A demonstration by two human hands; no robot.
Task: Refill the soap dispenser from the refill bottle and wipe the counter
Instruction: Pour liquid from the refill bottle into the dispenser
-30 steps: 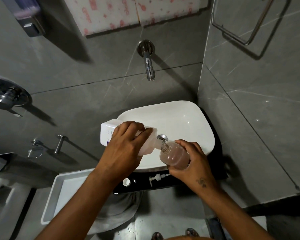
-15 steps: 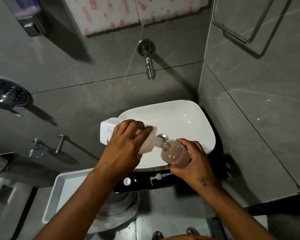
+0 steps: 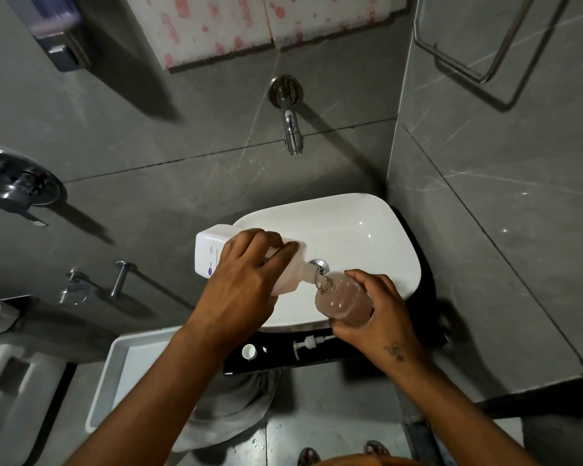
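Note:
My left hand (image 3: 246, 280) grips a white refill bottle (image 3: 211, 252), tipped on its side with its neck meeting the mouth of a clear soap dispenser bottle (image 3: 342, 299). My right hand (image 3: 381, 314) holds that dispenser bottle tilted over the white basin (image 3: 367, 230); pinkish liquid fills its lower part. The dispenser's pump head (image 3: 308, 343) and a small white cap (image 3: 249, 352) lie on the black counter (image 3: 273, 361) in front of the basin.
A chrome tap (image 3: 292, 129) juts from the grey tiled wall above the basin. A white tray (image 3: 115, 375) stands at the counter's left. A grey cloth (image 3: 229, 408) hangs below the counter. A towel rail (image 3: 468, 55) is on the right wall.
Both hands and the two bottles stay almost still over the basin; the view has shifted only slightly.

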